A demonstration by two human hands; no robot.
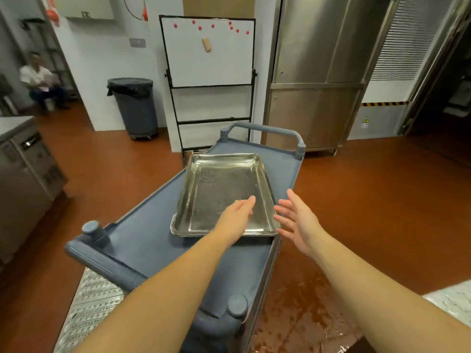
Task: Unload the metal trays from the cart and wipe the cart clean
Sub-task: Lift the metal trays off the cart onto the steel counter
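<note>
While the shiny metal tray (219, 189) sits at the grey cart (142, 235) edge, left hand (235, 217) hovers over it, right hand (298, 220) just beside, fingers straight, gripping nothing.

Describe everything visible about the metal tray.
The tray is shiny metal, rectangular, with rounded corners and a low raised rim, empty but for a small speck. It lies flat on the cart top, right of centre. The left hand reaches over it, contact unclear; the right hand hovers open beside its right edge.
</note>
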